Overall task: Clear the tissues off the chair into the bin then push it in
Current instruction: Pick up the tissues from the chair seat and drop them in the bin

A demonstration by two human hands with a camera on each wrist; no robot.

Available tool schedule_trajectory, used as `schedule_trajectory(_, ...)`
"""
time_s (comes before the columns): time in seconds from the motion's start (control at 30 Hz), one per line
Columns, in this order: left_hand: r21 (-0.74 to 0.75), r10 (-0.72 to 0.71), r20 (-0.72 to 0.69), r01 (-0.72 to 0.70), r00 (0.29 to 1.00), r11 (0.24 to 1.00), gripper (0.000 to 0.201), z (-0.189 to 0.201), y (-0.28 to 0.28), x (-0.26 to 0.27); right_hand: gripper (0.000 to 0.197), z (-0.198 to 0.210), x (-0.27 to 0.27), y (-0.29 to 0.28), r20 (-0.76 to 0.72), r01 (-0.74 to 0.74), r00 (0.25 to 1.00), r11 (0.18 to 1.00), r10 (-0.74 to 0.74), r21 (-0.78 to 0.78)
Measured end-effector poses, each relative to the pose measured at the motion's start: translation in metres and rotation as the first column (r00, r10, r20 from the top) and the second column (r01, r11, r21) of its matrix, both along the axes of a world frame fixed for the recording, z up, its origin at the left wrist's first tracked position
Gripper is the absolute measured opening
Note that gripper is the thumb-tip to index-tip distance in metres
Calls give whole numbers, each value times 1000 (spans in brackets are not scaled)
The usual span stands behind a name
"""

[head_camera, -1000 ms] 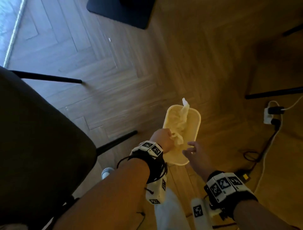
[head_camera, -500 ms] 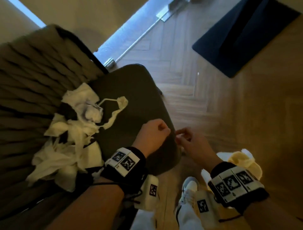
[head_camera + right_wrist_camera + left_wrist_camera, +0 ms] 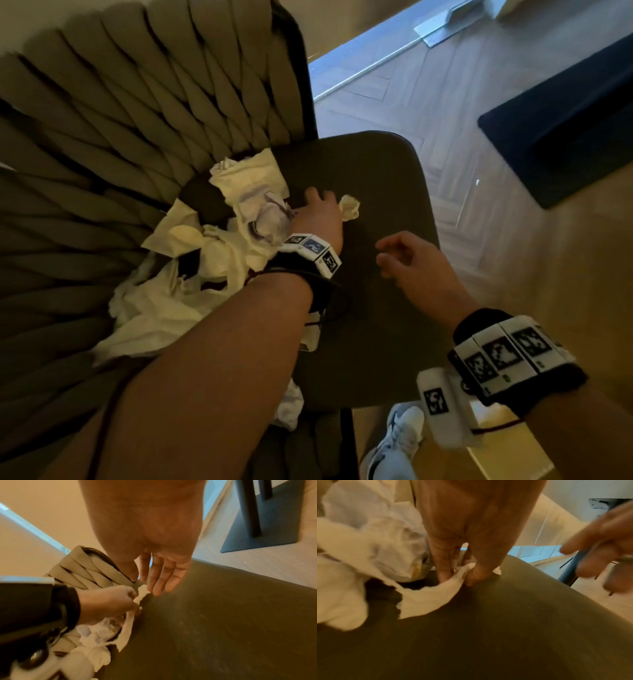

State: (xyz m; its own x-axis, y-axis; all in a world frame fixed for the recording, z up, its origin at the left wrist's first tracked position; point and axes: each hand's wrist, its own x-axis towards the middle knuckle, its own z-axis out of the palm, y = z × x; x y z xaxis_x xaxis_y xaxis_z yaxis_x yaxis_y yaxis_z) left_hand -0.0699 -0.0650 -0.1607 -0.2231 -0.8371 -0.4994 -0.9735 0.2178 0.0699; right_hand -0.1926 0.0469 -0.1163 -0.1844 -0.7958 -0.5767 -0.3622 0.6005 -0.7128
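A heap of crumpled white tissues (image 3: 191,274) lies on the dark chair seat (image 3: 376,325), against the woven backrest (image 3: 137,113). My left hand (image 3: 318,205) reaches over the heap and pinches a twisted tissue strip (image 3: 436,595) between thumb and fingers (image 3: 444,573); the strip's loose end (image 3: 349,207) pokes out past the knuckles. My right hand (image 3: 387,260) hovers open over the seat to the right, fingers (image 3: 163,582) straight, close to the strip's end (image 3: 142,591) and holding nothing. A pale yellow corner of the bin (image 3: 496,448) shows at the bottom right.
The floor is herringbone wood (image 3: 445,113). A black table base (image 3: 565,130) lies on it to the right of the chair, with its post (image 3: 248,507) in the right wrist view. My white shoe (image 3: 394,442) stands beside the chair's front leg (image 3: 347,442).
My view has swung from the bin on the floor to the chair. The left hand has reached onto the seat and pinched a tissue strip. The right hand has followed over the seat.
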Motion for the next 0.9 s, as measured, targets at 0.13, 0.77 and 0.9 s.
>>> schedule_trajectory(0.13,-17,-17,-67,16,998,1000,42,0,11,18,15,19,17,-38,-95,-80,993,983,64,-166)
schedule_trajectory(0.77,24,-59,-608,93,791,995,20,64,80,119,109,-17,140,-205,-542,-822,405,553,736,138)
schedule_trajectory(0.9,147,207,-623,-147,754,978,24,65,64,147,100,-44,156,-210,-539,-836,305,492,785,243)
